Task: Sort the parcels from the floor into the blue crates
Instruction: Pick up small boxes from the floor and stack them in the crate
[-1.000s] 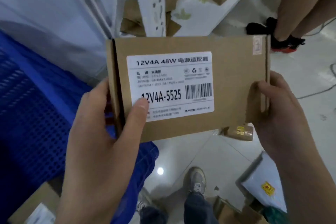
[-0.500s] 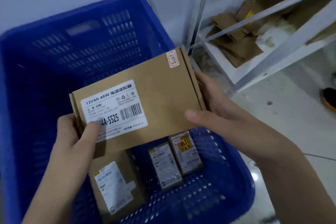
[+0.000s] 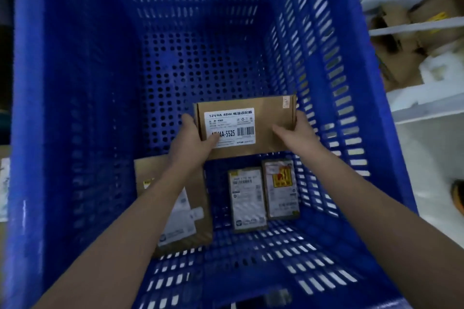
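Both hands reach down inside the blue crate [image 3: 75, 83], the left hand [image 3: 192, 144] and right hand [image 3: 298, 134] each grasping an end of the cardboard box [image 3: 266, 130] with the white "12V4A 48W" label. On the crate floor below lie a flat cardboard parcel [image 3: 198, 208] and two small packets [image 3: 247, 198] side by side.

Inside the blue perforated plastic crate [image 3: 339, 63], my left hand [image 3: 192, 139] and right hand [image 3: 298, 133] hold the flat brown cardboard parcel [image 3: 266, 130] by its two ends. Nearer me on the crate floor lie a large cardboard box [image 3: 198, 211] at left and two small labelled packets [image 3: 247, 199] side by side at right.
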`<control>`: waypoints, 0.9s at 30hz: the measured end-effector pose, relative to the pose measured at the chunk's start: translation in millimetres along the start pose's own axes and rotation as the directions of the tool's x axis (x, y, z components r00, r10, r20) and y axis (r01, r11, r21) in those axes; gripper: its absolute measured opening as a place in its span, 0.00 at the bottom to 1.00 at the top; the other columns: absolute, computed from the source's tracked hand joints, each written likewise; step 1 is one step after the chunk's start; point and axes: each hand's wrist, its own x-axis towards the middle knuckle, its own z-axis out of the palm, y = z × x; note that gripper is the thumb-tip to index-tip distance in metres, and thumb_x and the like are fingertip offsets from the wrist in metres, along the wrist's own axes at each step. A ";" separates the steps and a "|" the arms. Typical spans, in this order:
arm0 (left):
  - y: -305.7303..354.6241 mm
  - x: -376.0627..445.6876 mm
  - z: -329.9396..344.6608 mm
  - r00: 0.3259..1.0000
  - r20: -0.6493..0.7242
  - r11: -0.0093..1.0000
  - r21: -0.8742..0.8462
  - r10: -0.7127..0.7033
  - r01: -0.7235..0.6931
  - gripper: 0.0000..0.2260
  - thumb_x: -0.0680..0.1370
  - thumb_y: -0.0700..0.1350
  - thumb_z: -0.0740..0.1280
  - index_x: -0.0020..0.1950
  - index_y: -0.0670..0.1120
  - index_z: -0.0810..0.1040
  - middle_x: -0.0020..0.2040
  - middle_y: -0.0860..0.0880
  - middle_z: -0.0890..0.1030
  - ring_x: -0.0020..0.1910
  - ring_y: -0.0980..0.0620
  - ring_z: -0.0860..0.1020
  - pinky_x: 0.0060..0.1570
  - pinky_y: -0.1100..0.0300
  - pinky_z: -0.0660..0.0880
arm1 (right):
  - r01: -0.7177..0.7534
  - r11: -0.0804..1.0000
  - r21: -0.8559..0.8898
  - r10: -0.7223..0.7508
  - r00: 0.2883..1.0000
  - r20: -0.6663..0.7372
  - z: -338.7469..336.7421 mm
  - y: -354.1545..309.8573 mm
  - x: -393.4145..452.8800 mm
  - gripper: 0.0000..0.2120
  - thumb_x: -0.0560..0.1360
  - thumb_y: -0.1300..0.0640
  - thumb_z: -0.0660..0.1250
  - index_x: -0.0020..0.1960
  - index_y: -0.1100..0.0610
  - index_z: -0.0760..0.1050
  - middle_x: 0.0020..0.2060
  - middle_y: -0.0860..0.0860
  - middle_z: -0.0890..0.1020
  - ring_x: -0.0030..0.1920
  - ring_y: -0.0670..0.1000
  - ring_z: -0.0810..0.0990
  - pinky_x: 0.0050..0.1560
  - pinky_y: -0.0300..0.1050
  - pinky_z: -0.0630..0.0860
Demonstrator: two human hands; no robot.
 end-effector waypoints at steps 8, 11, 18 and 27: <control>-31.5 20.8 20.6 0.993 0.060 0.908 0.404 0.097 -0.113 0.38 0.76 0.55 0.67 0.77 0.50 0.47 0.43 0.42 0.81 0.37 0.45 0.78 0.31 0.55 0.73 | -0.003 0.983 -0.182 0.014 0.998 0.057 23.8 33.5 41.1 0.28 0.76 0.57 0.66 0.71 0.59 0.59 0.68 0.55 0.71 0.66 0.55 0.71 0.54 0.40 0.65; -30.6 35.8 26.0 0.987 0.149 0.861 0.493 0.055 -0.123 0.28 0.76 0.53 0.66 0.71 0.46 0.59 0.48 0.45 0.80 0.43 0.45 0.78 0.33 0.58 0.70 | 0.005 0.960 -0.279 0.020 0.996 0.090 29.3 42.0 51.0 0.28 0.76 0.60 0.65 0.71 0.61 0.57 0.68 0.57 0.70 0.66 0.56 0.71 0.56 0.41 0.67; -23.7 65.3 29.3 0.944 0.330 0.898 0.423 -0.025 -0.125 0.25 0.74 0.48 0.69 0.67 0.43 0.63 0.56 0.42 0.78 0.50 0.46 0.77 0.42 0.53 0.75 | 0.004 0.883 -0.469 0.058 0.991 0.118 39.6 51.4 61.6 0.31 0.75 0.62 0.66 0.72 0.64 0.55 0.69 0.60 0.66 0.68 0.58 0.68 0.69 0.53 0.67; -26.7 71.6 31.6 0.962 0.271 0.915 0.376 0.039 -0.144 0.29 0.73 0.46 0.71 0.71 0.46 0.64 0.66 0.44 0.74 0.62 0.45 0.74 0.55 0.53 0.73 | 0.022 0.690 -0.723 0.092 0.989 0.118 42.1 49.6 58.2 0.38 0.78 0.62 0.61 0.75 0.65 0.39 0.73 0.64 0.56 0.67 0.62 0.69 0.63 0.54 0.71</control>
